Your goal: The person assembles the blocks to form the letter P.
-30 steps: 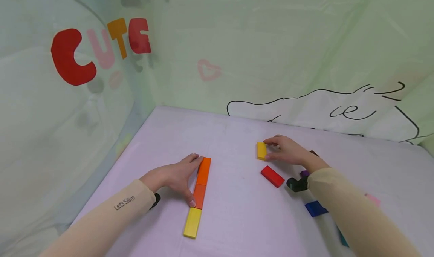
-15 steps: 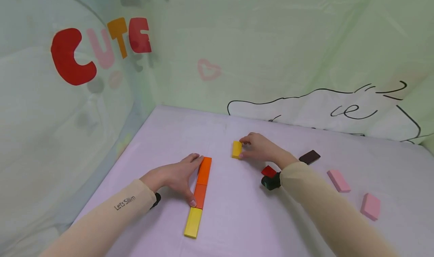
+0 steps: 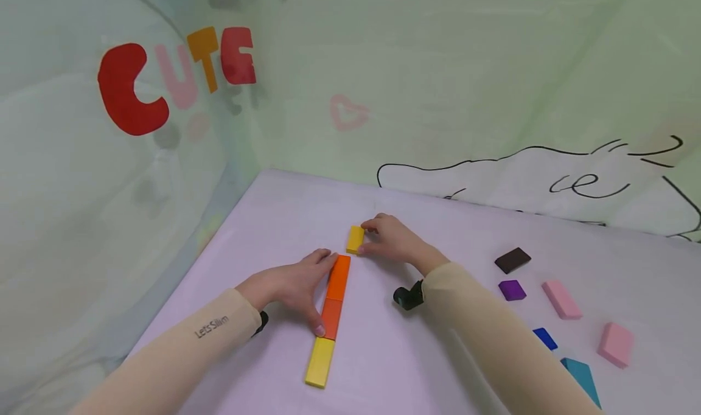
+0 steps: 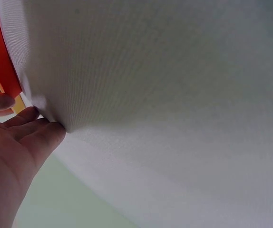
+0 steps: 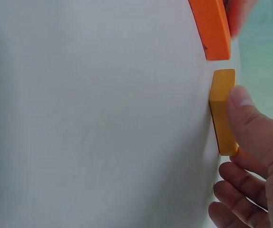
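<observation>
My right hand (image 3: 391, 241) pinches a small yellow block (image 3: 355, 240) end to end, thumb at the near end and fingertips at the far one. In the right wrist view a narrow gap parts this yellow block (image 5: 223, 114) from the end of the orange block (image 5: 212, 31). A row of flat blocks runs toward me in the head view: the orange block (image 3: 339, 278), a darker orange block (image 3: 331, 319) and a paler yellow block (image 3: 320, 362). My left hand (image 3: 290, 284) lies along the row's left side, index fingertip by the orange block's far end, thumb at the darker one.
On the right lie a dark brown block (image 3: 513, 260), a purple block (image 3: 512, 290), two pink blocks (image 3: 561, 299), a blue block (image 3: 545, 338) and a teal block (image 3: 582, 378). A pale green sheet wall (image 3: 438, 86) stands behind the lilac table (image 3: 306, 196).
My right hand has carried the small yellow block leftward, to just beyond the row's far end. The red block is now out of sight. My left hand keeps its place along the row.
</observation>
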The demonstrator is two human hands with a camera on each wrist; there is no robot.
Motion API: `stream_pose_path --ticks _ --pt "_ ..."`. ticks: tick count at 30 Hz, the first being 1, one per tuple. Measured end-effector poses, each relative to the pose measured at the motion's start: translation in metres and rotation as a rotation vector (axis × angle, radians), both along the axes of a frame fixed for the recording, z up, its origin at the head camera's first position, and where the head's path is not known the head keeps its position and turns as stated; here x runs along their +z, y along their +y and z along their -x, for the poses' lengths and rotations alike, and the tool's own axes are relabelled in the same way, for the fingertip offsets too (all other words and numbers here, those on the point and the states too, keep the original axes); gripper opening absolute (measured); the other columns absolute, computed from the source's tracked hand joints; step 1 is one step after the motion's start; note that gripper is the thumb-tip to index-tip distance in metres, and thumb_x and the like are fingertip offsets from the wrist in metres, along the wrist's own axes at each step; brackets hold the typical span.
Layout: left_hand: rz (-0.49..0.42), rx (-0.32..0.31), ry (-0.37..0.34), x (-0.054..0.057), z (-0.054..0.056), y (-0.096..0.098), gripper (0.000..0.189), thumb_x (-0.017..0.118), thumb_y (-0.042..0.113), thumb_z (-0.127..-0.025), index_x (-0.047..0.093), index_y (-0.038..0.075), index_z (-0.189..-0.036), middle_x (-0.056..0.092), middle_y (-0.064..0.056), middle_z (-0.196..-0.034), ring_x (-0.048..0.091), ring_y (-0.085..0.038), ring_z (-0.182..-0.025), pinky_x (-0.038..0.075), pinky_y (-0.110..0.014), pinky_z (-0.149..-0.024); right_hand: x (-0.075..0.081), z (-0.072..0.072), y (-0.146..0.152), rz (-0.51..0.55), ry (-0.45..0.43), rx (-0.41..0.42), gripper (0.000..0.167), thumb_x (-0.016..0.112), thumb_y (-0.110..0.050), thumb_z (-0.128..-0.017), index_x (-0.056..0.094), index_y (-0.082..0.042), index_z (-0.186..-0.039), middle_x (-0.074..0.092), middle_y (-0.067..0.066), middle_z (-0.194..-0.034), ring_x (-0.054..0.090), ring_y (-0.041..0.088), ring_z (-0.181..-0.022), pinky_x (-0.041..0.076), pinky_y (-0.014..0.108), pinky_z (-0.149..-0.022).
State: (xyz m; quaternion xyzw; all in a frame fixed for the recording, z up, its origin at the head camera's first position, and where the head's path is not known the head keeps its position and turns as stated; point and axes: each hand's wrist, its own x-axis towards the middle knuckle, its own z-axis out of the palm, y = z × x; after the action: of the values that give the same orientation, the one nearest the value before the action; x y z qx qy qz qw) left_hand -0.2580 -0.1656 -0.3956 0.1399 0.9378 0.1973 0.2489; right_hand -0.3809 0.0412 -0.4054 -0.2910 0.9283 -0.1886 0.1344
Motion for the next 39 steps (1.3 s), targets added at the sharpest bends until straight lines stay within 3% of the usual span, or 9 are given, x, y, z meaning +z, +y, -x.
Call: stream_pose_path --ticks 9,39 --pt "0.005 -0.005 0.001 0.0 0.001 -0.001 0.131 0.096 0.042 -0.066 0.016 0.011 -0.165 0.013 -0.012 -0.171 0.028 -0.027 -0.154 0.039 -0.048 -0.121 0.0 -0.005 -0.013 0.036 0.015 0.019 0.06 0.078 -0.032 -0.092 0.061 0.001 -0.138 0.062 0.022 -0.135 0.058 0.035 -0.124 0.048 0.048 -0.112" --pt "0.026 0.002 -0.01 0.0 0.001 0.002 0.131 0.096 0.043 -0.066 0.015 0.012 -0.165 0.011 -0.011 -0.172 0.029 -0.028 -0.154 0.04 -0.049 -0.121 0.001 -0.009 -0.014 0.018 0.013 0.028 0.056 0.078 -0.031 -0.091 0.063 0.0 -0.136 0.064 0.019 -0.131 0.058 0.032 -0.121 0.048 0.046 -0.112"
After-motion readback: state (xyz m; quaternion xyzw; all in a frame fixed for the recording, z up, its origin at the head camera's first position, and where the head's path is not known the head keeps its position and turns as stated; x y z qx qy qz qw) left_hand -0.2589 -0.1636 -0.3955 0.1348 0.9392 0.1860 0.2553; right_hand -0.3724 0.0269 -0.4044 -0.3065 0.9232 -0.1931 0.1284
